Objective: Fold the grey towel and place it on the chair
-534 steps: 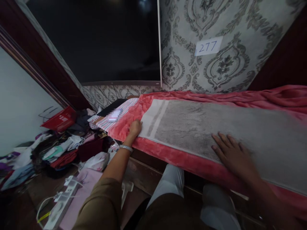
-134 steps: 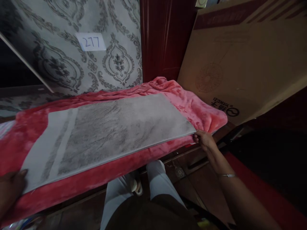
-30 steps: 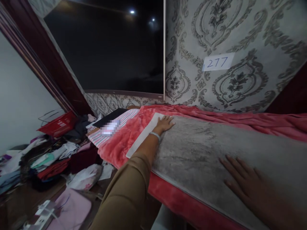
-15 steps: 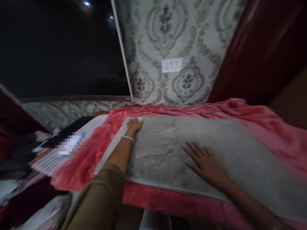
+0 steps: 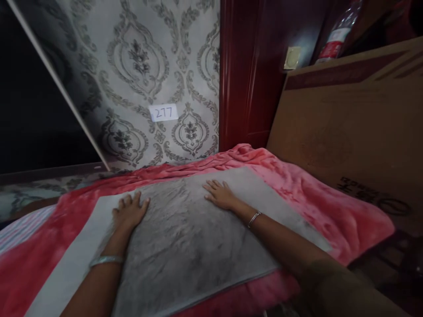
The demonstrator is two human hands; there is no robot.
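A grey, plush-looking cloth (image 5: 185, 237) lies spread flat, with a paler strip along its left side and a paler area at its right. Beneath it is a pink-red fleece blanket (image 5: 330, 198), bunched along the back. My left hand (image 5: 129, 212) rests palm down near the cloth's left part, fingers spread, a bracelet on the wrist. My right hand (image 5: 220, 194) also lies flat, fingers apart, toward the far edge right of the middle. Both hands touch the cloth and neither grips anything.
A patterned wall with a paper label (image 5: 163, 112) reading 277 stands behind. At the left is a dark screen (image 5: 39, 101). A large cardboard box (image 5: 346, 119) leans at the right, a plastic bottle (image 5: 335, 39) behind it. Striped fabric (image 5: 23, 229) shows at left.
The view has swung to the right, bringing the cardboard box in. My right hand has moved toward the cloth's far edge. My left hand has spread its fingers on the grey surface.
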